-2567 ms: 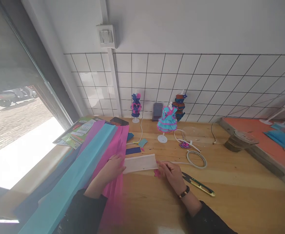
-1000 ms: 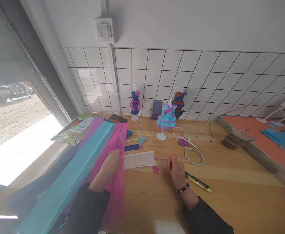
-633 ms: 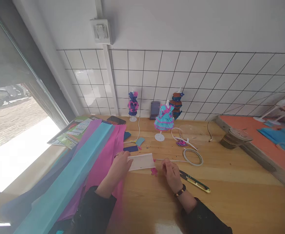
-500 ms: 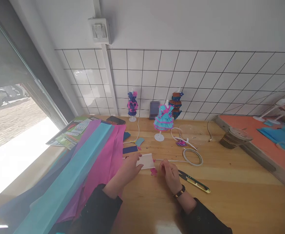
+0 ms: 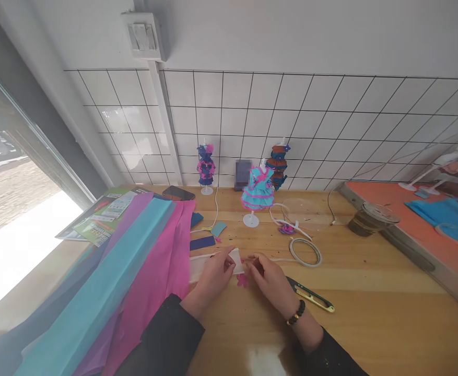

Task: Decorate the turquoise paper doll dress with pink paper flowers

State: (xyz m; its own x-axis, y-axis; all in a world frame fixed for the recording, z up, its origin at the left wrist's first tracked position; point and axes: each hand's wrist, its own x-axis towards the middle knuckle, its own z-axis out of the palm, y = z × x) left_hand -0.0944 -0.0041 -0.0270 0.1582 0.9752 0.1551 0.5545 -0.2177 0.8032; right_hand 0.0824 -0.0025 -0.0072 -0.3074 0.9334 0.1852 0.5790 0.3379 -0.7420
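Observation:
My left hand (image 5: 216,272) rests over a white strip of paper or fabric (image 5: 201,265), its thumb and fingers drawn together. Whatever sits between them is too small to make out. Just to the right, my right hand (image 5: 270,279) has its fingertips pinched close to the strip's end; what they hold is hidden. Between the hands and slightly below lies a pink flower-shaped cutout (image 5: 242,280). A narrow white band runs from a roll of tape (image 5: 305,253) toward my right hand and passes behind it. Yellow-and-black thread snips (image 5: 310,295) lie beside my right wrist.
Folded pink (image 5: 154,277), turquoise and purple sheets cover the left side. A small turquoise dress on a stand (image 5: 258,190) is at the back, with two other dressed stands (image 5: 206,169) nearby. A cup (image 5: 372,219) stands right, by an orange-topped ledge (image 5: 389,196).
My right hand has moved in toward the white strip and my left hand. The left hand's thumb and fingers have closed together. The view has shifted slightly.

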